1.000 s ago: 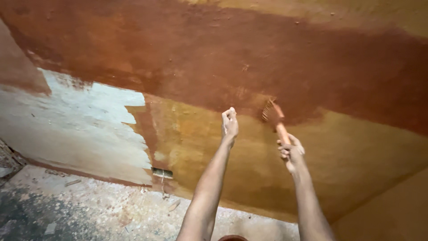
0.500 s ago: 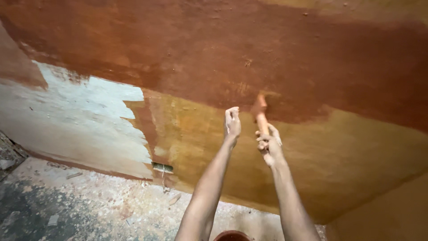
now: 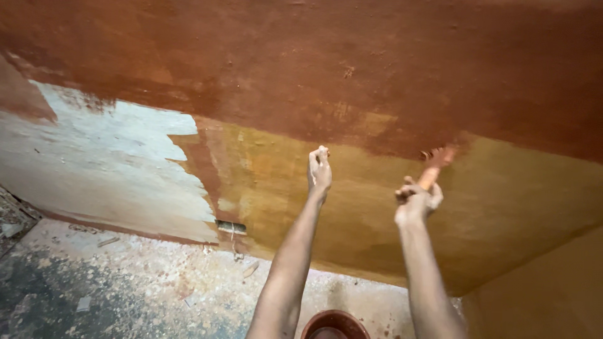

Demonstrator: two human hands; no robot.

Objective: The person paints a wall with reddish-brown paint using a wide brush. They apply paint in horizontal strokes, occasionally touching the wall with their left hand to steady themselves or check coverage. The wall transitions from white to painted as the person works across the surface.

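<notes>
Brush (image 3: 433,164): small, paint-stained reddish-brown, handle pale orange.
Pose: tilted, bristles up against the wall.
Place: at the edge between red-brown and ochre paint.

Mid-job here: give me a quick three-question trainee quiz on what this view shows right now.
1. True or false: the right hand holds a paintbrush against the wall.
2. What is the left hand doing? A) gripping a roller B) closed, resting on the wall C) holding the bucket
3. What colour is the round container at the bottom edge?

Key: 1 true; 2 B; 3 reddish brown.
</notes>
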